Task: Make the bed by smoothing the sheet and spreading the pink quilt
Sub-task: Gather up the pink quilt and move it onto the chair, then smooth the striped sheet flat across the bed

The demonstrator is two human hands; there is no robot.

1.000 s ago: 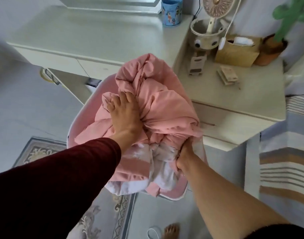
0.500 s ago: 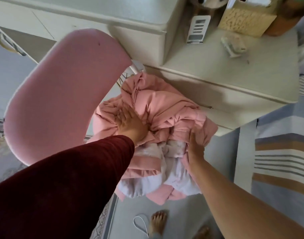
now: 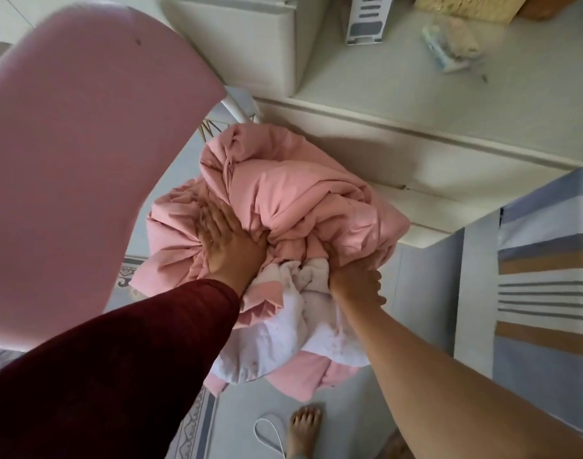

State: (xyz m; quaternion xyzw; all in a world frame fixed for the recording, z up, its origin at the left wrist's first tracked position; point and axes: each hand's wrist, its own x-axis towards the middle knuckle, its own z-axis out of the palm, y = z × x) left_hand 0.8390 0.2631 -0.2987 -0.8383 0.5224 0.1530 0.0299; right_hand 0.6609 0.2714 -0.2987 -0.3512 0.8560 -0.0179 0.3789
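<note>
Your pink quilt (image 3: 300, 207) hangs bunched just beside the chair (image 3: 84, 160), soft, bulky, likely light. Your left hand (image 3: 230, 250) presses flat on it; your right hand (image 3: 356, 283) clutches a fold. Seek an edge.

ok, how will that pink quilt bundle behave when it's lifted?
Likely floppy: the pink quilt is bunched in deep folds, ends drooping. Probably compressible: the left hand sinks into it. May slip loose; the right hand grips just a bunched fold.
</note>
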